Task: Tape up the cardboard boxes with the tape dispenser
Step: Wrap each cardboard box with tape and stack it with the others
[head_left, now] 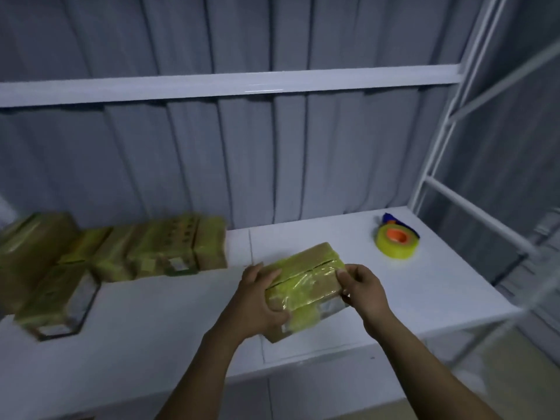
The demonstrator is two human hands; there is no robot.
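Hanging across the whole back of the frame, a grey curtain [212, 162] fills the upper half, crossed by a white bar [212, 86]. Below it a white table [136, 334] spans the lower half, with a white frame [454, 201] rising at its right edge.

At the left of the table, a group of boxes [169, 247] sits in a row and a pile, blurred. All look closed and wrapped in yellowish tape, so their contents are hidden.

Near the frame's centre, one box [306, 283] is held tilted over the table. It is closed, its top seam lies under shiny yellowish tape, and nothing inside shows. Whether its near lower corner touches the table I cannot tell.

The left hand [257, 301] grips the box's left end, fingers curled round the side and thumb on top. The right hand [363, 289] pinches the right end, thumb on the top edge, fingers beneath.

In the right middle of the frame, well apart from the box, the dispenser [397, 241] lies on the table: a yellow tape roll with an orange core and a blue part behind it
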